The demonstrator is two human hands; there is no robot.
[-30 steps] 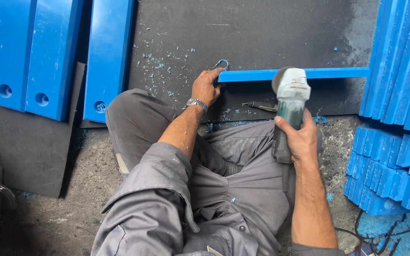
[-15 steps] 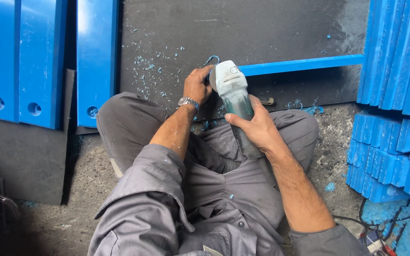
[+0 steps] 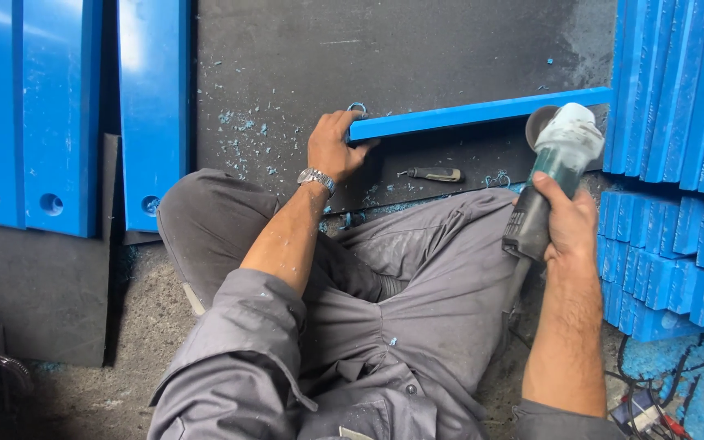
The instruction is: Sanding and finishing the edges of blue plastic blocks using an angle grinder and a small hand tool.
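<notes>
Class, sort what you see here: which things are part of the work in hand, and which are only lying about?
In use:
left hand gripping the end of the blue bar
right hand holding the angle grinder at the bar

Lying about:
screwdriver on the dark mat
blue boards with holes, left
stacked blue strips, right
blue shavings

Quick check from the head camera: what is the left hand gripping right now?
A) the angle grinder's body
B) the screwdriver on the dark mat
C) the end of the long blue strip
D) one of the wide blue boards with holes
C: the left hand clamps the near end of the long blue strip, while the right hand holds the angle grinder.
</notes>
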